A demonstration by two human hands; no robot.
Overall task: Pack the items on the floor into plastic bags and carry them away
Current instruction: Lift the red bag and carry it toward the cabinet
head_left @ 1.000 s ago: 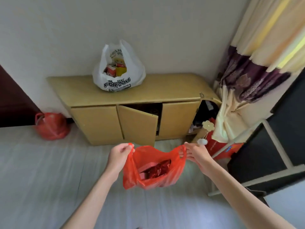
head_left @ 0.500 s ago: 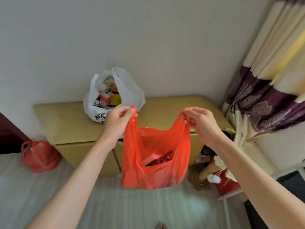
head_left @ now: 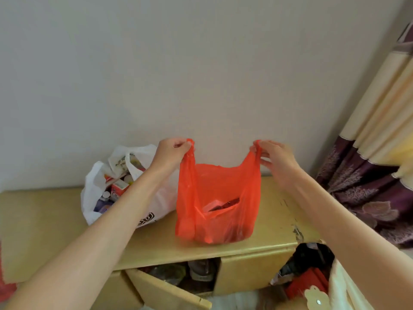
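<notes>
L hand [head_left: 171,151] pinches the left handle of the red plastic bag [head_left: 218,204], fingers curled tight round the bunched loop; R hand [head_left: 276,158] does the same w/ the right handle, thumb & fingers closed on it. Both hands up at the same height, handles pulled apart so the bag mouth gapes. Bag bottom sits on top of the low wooden cabinet [head_left: 44,222], towards its right half; dark red stuff & a pale flat item show inside. Just left of it, touching or nearly so, a white plastic bag [head_left: 96,186] stuffed w/ small boxes & bottles, partly behind the L forearm. Below, one cabinet door [head_left: 165,289] hangs open. Patterned curtain [head_left: 375,175] at far right.
</notes>
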